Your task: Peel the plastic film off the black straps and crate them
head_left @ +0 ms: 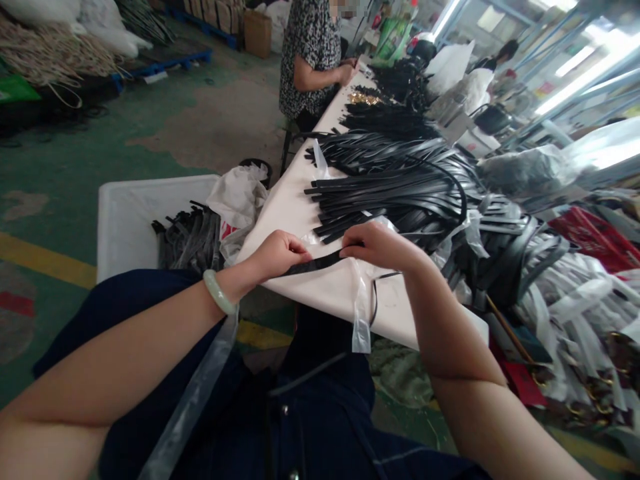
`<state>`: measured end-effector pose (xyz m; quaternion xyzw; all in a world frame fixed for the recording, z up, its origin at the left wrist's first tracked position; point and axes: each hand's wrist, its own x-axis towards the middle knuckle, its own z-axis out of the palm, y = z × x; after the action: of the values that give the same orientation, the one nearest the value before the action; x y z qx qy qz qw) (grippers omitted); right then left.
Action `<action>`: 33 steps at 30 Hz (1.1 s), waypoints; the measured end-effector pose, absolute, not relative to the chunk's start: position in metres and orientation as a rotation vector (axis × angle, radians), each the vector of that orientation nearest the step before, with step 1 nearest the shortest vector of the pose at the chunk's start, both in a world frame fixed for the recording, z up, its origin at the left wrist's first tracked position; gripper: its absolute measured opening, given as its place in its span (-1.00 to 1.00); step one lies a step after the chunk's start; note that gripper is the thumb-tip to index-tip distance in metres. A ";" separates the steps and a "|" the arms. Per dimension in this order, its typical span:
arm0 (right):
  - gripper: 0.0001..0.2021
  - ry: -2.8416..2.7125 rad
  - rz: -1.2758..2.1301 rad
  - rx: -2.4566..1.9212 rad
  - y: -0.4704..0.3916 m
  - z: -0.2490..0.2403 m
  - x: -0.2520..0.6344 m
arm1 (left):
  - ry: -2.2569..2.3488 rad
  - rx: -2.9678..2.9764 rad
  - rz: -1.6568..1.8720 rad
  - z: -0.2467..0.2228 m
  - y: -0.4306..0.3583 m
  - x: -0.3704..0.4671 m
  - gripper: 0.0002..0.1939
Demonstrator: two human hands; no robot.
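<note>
A black strap (323,262) is stretched between my two hands above the near end of the white table. My left hand (275,255), with a pale bangle (219,293) on the wrist, pinches one part of it. A long clear plastic sleeve (197,400) trails from below that hand across my lap; how it joins the strap is hidden. My right hand (374,243) is closed on the strap's other part, its fingertips curled under. Just beyond lie many loose black straps (385,193) in bundles. A strip of clear plastic (361,327) hangs over the table's front edge.
To the left stands a white bin (107,227) with plastic-wrapped black straps (187,233) and a white bag (237,197). A co-worker (313,60) works farther along the table (280,207), near small gold-coloured pieces (365,99). Wrapped straps with metal buckles (595,387) lie at right.
</note>
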<state>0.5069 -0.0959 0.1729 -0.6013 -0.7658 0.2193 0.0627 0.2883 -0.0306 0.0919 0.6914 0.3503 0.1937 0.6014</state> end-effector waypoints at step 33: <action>-0.71 -1.915 -0.345 -1.667 -0.134 0.359 0.531 | 0.524 1.360 0.579 0.259 -0.026 0.342 -0.92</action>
<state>0.5313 -0.1335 0.3593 -0.6236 -0.7162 -0.1289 0.2856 0.3419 -0.0259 0.2589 0.6123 0.2359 0.2609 0.7081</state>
